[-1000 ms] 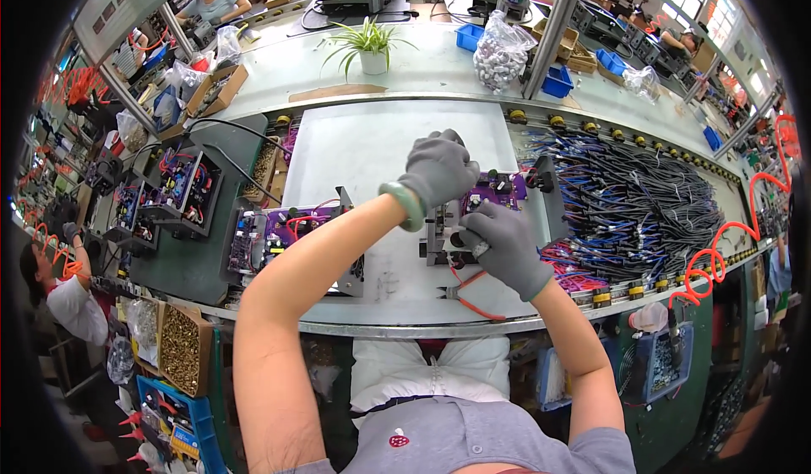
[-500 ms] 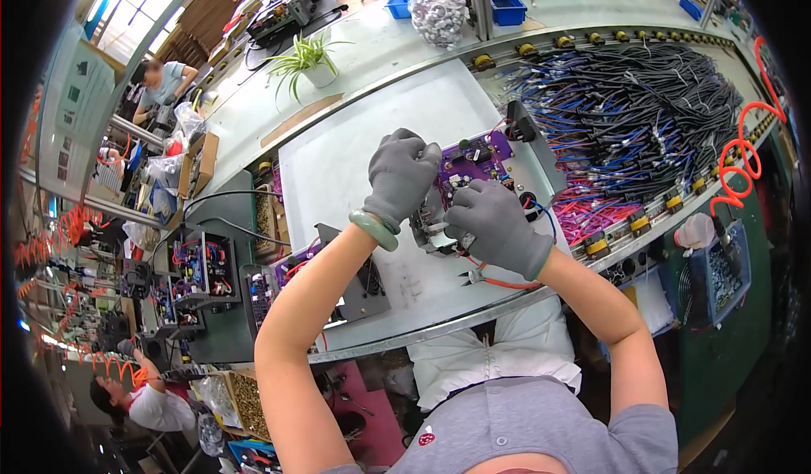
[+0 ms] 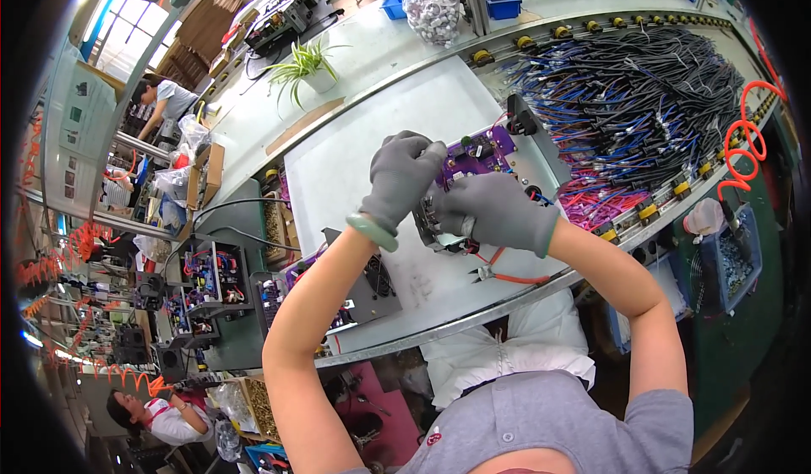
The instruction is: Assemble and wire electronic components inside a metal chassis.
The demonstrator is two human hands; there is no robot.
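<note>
Both of my hands wear grey gloves and work at a metal chassis (image 3: 547,160) carrying a purple circuit board (image 3: 483,156). My left hand (image 3: 404,177) is closed above the board's left edge, thumb and fingertips pinched together; whatever they hold is hidden. Over the near part of the chassis, my right hand (image 3: 500,210) has its fingers curled in by the small parts at the near left corner. What sits in its grip cannot be made out. Just below lie orange-handled pliers (image 3: 511,278) on the white work board (image 3: 338,157).
Wire harnesses (image 3: 634,102) in black, blue and pink pile up at right beside the roller track. Another chassis (image 3: 372,292) stands near my left forearm. A potted plant (image 3: 319,77) and a bag of metal parts (image 3: 431,9) stand behind. A screw bin (image 3: 733,258) hangs at right.
My right hand has shifted slightly left over the chassis, its fingers now closer to my left hand. The left hand stays closed at the board's edge. The whole view has shifted slightly.
</note>
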